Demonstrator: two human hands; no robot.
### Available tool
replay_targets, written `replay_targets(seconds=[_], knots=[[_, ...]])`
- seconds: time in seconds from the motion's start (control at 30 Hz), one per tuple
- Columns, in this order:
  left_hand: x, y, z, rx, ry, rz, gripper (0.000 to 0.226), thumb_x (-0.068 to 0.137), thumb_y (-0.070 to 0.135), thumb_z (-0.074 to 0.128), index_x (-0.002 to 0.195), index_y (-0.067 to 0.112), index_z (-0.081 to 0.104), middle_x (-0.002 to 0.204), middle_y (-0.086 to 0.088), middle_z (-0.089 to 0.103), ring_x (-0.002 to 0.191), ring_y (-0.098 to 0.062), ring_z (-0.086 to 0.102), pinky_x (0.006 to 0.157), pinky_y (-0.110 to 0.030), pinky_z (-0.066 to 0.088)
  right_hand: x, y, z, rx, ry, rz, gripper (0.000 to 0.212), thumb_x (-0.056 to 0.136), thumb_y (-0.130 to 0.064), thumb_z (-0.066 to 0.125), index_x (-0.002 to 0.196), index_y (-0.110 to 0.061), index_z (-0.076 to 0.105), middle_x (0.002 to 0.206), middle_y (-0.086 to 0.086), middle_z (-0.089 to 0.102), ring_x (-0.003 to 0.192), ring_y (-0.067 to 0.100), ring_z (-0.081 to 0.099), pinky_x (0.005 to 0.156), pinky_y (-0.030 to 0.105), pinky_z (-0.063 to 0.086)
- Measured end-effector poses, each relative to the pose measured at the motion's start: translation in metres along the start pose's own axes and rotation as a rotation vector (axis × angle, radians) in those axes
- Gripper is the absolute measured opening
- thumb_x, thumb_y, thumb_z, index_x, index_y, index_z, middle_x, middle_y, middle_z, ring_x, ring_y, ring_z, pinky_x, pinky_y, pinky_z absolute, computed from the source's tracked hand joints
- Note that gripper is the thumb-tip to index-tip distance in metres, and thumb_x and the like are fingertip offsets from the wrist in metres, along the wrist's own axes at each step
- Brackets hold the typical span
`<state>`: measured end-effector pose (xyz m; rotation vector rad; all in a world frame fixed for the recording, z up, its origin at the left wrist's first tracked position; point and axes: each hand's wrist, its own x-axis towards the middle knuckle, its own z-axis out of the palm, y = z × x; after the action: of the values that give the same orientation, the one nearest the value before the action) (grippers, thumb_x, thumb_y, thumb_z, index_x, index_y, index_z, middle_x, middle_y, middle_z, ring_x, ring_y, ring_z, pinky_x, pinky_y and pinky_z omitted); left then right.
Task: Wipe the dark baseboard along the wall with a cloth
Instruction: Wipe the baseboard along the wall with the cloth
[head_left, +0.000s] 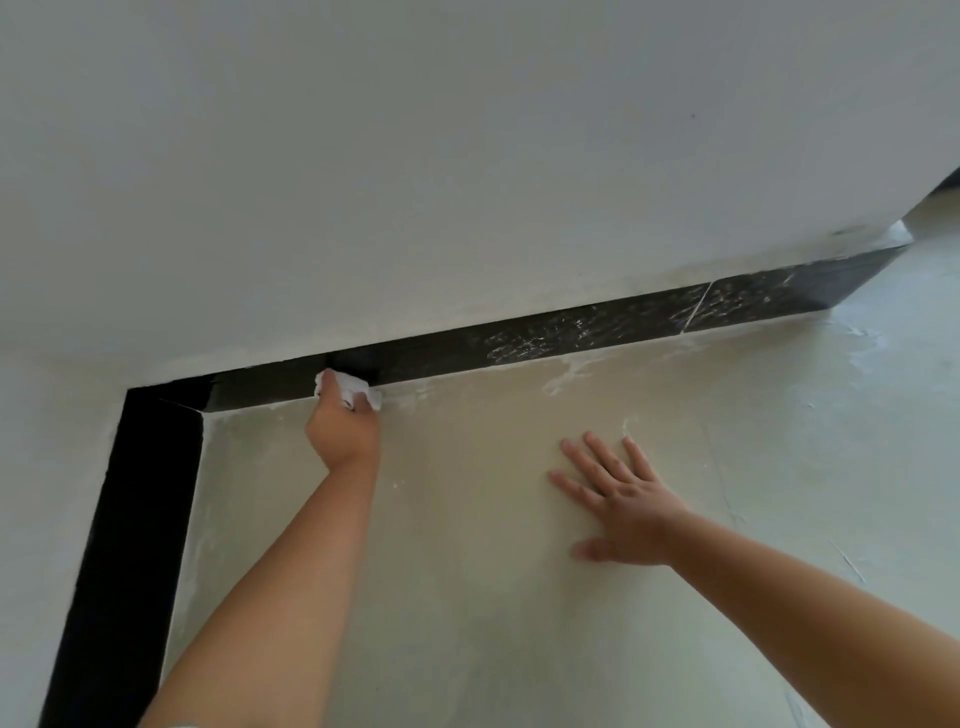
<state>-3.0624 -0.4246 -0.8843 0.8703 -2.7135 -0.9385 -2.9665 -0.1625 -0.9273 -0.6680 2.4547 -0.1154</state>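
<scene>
At the baseboard (519, 343), left hand (344, 431) grips a white cloth (349, 391); at four o'clock, right hand (618, 504) lies spread on floor (467, 571).

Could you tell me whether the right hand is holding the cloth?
No, the right hand lies flat on the floor; the left hand grips the cloth.

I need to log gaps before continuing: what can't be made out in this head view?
- Left hand fingers: hidden behind its back and the cloth.
- Baseboard strip behind the cloth: covered.
- Baseboard's lower left run: cut off by the bottom edge.
- Right hand palm: flat on the floor, underside hidden.
</scene>
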Motion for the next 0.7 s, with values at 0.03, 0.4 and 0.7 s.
replay_targets(seconds=[0.03,0.4,0.7], knots=[[0.002,0.000,0.003,-0.005,-0.008,-0.018,0.049,0.091,0.009,0.050,0.138,0.007,0.035,0.125,-0.024,0.054,0.114,-0.035,0.050,0.093,-0.027,0.032,-0.002,0.000,-0.002,-0.013,0.076,-0.015,0.085,0.080,-0.065,0.045,0.144,-0.030,0.001,0.152,0.011,-0.018,0.131,0.017,-0.037,0.094,0.037,-0.036],[-0.052,0.038,0.053,-0.232,-0.207,0.077,0.047,0.087,0.006,0.056,0.132,0.009,0.045,0.107,-0.020,0.063,0.093,-0.025,0.058,0.074,-0.017,0.035,-0.001,-0.006,-0.008,-0.167,0.195,0.103,0.087,0.044,-0.084,0.057,0.116,-0.036,0.060,0.147,0.015,0.030,0.140,0.026,-0.017,0.101,0.045,0.002],[-0.054,0.035,0.037,-0.121,-0.108,0.146,0.046,0.089,0.005,0.050,0.134,0.010,0.041,0.111,-0.024,0.061,0.102,-0.036,0.057,0.085,-0.030,0.039,0.008,0.001,0.003,0.060,-0.052,0.004,0.090,0.080,-0.062,0.047,0.143,-0.034,-0.011,0.134,-0.005,-0.041,0.110,0.024,-0.049,0.103,0.048,-0.025]])
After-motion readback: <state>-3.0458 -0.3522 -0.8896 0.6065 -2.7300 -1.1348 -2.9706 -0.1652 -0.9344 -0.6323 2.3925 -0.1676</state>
